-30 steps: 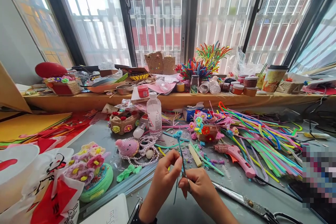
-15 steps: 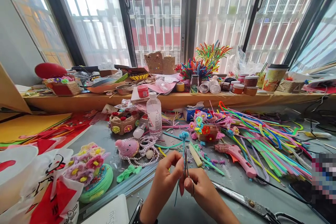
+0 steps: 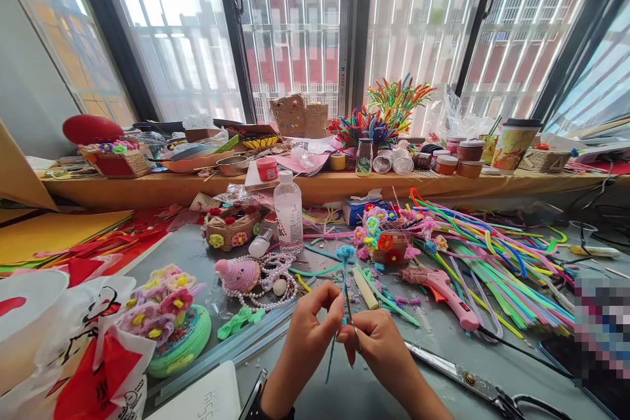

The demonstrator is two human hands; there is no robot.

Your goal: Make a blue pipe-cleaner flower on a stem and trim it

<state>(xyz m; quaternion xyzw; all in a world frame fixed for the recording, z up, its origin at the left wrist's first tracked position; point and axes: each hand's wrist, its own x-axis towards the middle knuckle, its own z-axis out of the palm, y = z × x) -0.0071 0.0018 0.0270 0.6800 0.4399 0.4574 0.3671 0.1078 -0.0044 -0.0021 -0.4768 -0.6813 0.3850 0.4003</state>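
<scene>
Blue fuzzy-wire stem with tufted head [image 3: 345, 253], held near-upright between both hands above a littered grey tabletop [image 3: 184, 252].
Left hand [image 3: 315, 325] pinches the stem; right hand [image 3: 377, 341] grips small metal scissors [image 3: 349, 308], blades alongside it. Beyond: brown woven basket [image 3: 377, 254] crowded with multicoloured fuzzy flowers; upright clear plastic bottle [image 3: 289, 210], contents hard to tell. Behind, brown ledge [image 3: 172, 189] bears lidded brown jar [image 3: 470, 151] below barred windows [image 3: 295, 13].

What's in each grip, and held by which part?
Left grip: blue flower, pinched on its stem below the bloom. Right grip: small scissors, held by the handle end.
</scene>
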